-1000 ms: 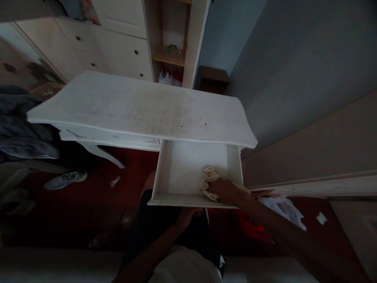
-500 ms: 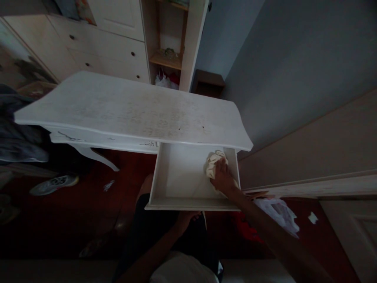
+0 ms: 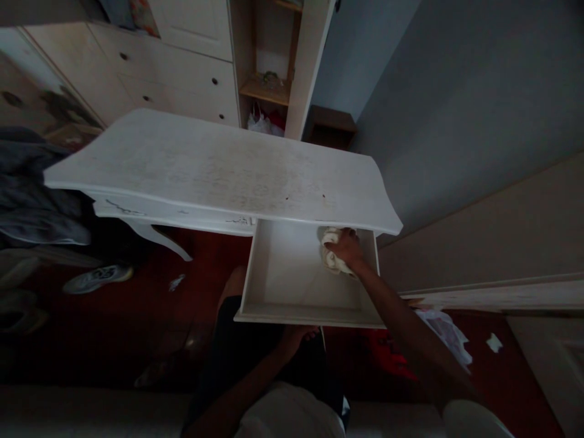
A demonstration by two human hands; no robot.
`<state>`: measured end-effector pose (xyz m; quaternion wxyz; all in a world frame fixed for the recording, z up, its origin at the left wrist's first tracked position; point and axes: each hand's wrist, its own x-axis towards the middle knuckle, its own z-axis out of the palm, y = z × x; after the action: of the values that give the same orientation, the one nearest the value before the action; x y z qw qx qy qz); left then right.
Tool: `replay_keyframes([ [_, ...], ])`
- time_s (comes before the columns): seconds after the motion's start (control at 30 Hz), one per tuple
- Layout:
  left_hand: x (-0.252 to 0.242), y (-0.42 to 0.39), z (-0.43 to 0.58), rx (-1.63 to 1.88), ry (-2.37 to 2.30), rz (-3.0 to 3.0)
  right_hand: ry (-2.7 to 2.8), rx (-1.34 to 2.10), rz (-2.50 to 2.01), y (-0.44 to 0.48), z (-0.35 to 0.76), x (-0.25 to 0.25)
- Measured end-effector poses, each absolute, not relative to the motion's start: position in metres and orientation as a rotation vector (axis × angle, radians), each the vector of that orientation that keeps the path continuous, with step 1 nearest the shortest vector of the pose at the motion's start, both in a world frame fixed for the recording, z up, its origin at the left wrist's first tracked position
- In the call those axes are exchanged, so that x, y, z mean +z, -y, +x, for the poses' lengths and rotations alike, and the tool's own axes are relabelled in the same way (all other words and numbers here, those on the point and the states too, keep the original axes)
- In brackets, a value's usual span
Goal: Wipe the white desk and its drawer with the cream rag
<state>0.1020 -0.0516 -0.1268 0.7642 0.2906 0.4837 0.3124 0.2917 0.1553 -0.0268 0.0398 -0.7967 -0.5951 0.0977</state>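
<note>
Beneath the stained white tabletop (image 3: 182, 152), apparently wiping the pulled-out drawer (image 3: 287, 261), with right hand (image 3: 347, 248) closed over a crumpled cloth (image 3: 335, 263) at its one o'clock, and left hand (image 3: 294, 340) at six, grip impossible to tell, next probably calling for even pressure toward two o'clock.

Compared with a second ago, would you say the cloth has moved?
Yes, the cloth has moved away from the drawer front, toward the white tabletop.
</note>
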Motion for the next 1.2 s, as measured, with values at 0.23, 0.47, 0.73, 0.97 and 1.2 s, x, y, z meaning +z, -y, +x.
replay_keyframes([
  [0.23,-0.121,0.050,0.102,0.679,-1.041,0.627,2.197,0.361,-2.046,-0.138,0.212,-0.021],
  [0.47,-0.124,0.050,0.103,0.648,-1.028,0.647,2.701,0.552,-1.508,-0.123,0.130,-0.012],
  [0.73,-0.126,0.050,0.102,0.658,-1.040,0.625,3.145,0.630,-1.100,-0.105,0.120,0.002],
  [0.97,-0.127,0.049,0.102,0.669,-1.036,0.649,3.339,0.728,-0.692,-0.086,0.112,0.006],
  [1.2,-0.130,0.049,0.101,0.643,-1.051,0.671,3.314,0.827,-0.598,-0.093,0.133,0.001],
])
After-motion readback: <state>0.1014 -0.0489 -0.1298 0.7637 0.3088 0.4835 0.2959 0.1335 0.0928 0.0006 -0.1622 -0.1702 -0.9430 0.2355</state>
